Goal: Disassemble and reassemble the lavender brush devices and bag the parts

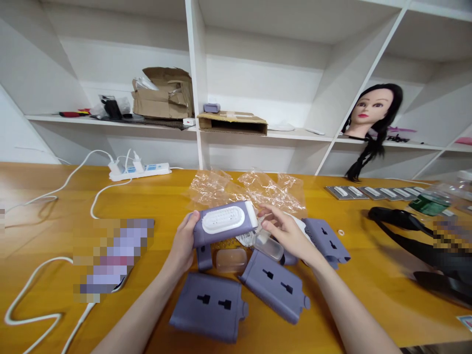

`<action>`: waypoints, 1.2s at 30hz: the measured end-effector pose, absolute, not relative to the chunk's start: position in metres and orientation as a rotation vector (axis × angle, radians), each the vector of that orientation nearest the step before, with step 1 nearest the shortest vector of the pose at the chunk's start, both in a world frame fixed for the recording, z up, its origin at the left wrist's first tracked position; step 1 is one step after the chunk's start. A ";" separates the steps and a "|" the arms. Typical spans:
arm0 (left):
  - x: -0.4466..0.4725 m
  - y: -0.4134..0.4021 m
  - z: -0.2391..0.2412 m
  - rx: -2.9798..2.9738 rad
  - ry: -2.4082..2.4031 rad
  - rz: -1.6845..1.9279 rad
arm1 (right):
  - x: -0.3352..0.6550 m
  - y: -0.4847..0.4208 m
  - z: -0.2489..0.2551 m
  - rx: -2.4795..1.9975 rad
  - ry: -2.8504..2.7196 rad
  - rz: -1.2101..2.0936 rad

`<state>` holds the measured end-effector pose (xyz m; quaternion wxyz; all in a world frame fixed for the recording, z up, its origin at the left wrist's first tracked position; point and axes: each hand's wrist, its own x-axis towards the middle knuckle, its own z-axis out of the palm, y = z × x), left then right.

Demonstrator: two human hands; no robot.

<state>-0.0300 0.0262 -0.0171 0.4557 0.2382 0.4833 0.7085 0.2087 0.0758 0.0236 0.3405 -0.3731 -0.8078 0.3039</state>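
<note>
My left hand (186,239) grips a purple plastic case (199,235) by its left end, thumb on top, and keeps it above the table. A white oval panel (223,219) with rows of small ridges faces up on it, and its right end is capped by a white rim (251,214). Close to that rim, my right hand (285,230) has its fingers bent and apart, with nothing visible gripped. Below lie purple housings (210,307) with dark keyhole-shaped slots, another such housing (275,283), and clear plastic trays (231,260). The right hand partly hides a purple part behind it.
Crumpled clear plastic bags (273,189) lie behind my hands. On the left are a white power strip (147,170), cables and a blurred-out phone-like object (118,258). Black straps (405,236) and a green-labelled bottle (429,201) are at right. A mannequin head (374,110) stands on the shelf.
</note>
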 end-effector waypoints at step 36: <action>-0.031 0.008 -0.001 0.947 1.069 1.469 | 0.165 0.056 0.012 -0.736 -1.277 1.365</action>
